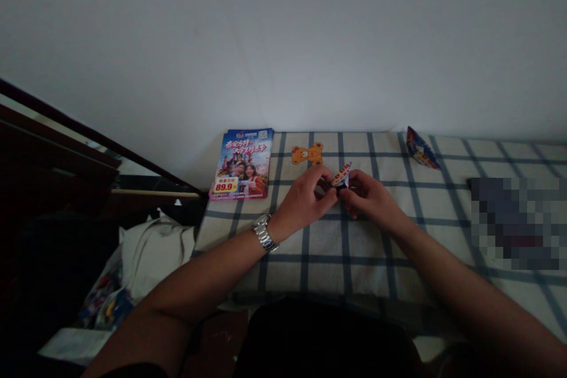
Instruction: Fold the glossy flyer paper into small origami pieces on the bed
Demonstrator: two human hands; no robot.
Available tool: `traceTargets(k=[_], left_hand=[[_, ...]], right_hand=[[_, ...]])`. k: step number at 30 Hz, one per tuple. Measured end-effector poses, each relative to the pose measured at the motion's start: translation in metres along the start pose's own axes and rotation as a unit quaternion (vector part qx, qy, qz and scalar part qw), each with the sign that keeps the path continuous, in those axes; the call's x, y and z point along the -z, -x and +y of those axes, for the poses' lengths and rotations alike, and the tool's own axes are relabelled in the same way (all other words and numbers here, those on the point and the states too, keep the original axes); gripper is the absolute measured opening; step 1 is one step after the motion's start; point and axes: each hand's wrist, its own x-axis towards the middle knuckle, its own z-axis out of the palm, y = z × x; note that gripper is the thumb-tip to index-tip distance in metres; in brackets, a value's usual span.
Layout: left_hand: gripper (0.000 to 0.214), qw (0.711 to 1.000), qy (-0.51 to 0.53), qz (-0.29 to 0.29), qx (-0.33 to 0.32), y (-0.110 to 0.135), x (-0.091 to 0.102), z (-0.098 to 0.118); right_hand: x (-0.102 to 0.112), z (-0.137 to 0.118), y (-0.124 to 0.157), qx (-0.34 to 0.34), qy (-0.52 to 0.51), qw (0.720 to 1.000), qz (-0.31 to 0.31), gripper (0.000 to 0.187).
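In the head view, my left hand [310,194] and my right hand [370,196] meet over the checked cloth. Between their fingertips is a small piece of folded printed paper [341,176], coloured white, red, yellow and blue. Both hands pinch it, and the fingers hide its lower part. A stack of printed flyers [243,164] lies to the left of my left hand, blue and pink with a large "89.9". Beyond my right hand, near the wall, rests another folded paper piece [422,149] in similar colours.
The blue-and-white checked cloth [283,271] covers the surface up to the wall [283,41]. An orange bear picture [307,155] shows behind my hands. At right is a blurred-out dark item [514,221]. A pale bag [153,251] sits low at left beside a dark rail [97,142].
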Motion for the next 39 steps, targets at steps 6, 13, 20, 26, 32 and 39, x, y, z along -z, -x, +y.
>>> traceTargets(k=[6,13,20,26,32,39], left_hand=[[0.016,1.000,0.003,-0.002,0.004,0.0006,0.0004,-0.0029],[0.017,1.000,-0.006,0.013,-0.007,-0.0010,-0.0004,-0.0005],[0.023,0.999,0.036,0.015,0.007,-0.0008,-0.0027,-0.0056],[0.024,0.999,0.038,0.013,-0.006,-0.0006,-0.0034,-0.0061],[0.022,0.999,0.031,0.013,-0.019,-0.0003,-0.0040,-0.0055],[0.019,0.999,0.026,0.010,-0.022,-0.0001,-0.0022,-0.0031]], right_hand=[[0.0013,-0.0007,0.0002,0.000,0.002,1.000,0.003,0.034],[0.0027,0.0011,-0.0005,0.009,0.000,1.000,0.008,0.045],[-0.0006,-0.0040,-0.0009,0.009,-0.001,1.000,0.022,0.052],[-0.0001,-0.0010,-0.0010,0.018,0.008,0.999,0.037,0.049],[0.0019,-0.0004,-0.0018,0.023,0.007,0.999,0.024,0.051],[0.0036,-0.0003,0.0000,0.024,0.059,0.998,0.019,0.044]])
